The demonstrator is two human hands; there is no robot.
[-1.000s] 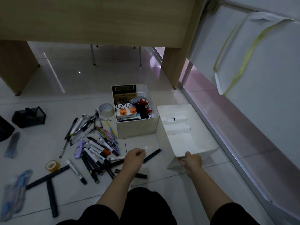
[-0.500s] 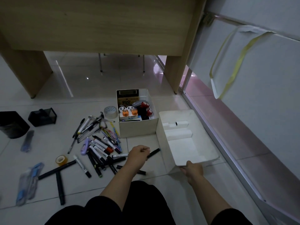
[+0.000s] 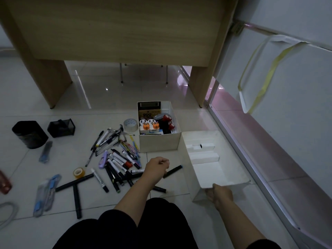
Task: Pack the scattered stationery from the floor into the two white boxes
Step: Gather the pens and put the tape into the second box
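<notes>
Lying scattered on the pale tiled floor (image 3: 59, 159), the heap of black and white markers and pens (image 3: 116, 155) sits left of the left hand (image 3: 156, 168), whose grip is curled round a black marker (image 3: 172, 171). Far of it stands the filled white cardboard box (image 3: 159, 142) (calculator and plugs inside). The right hand (image 3: 218, 194) grips the near wall of the empty tilted white box (image 3: 212, 159).
</notes>
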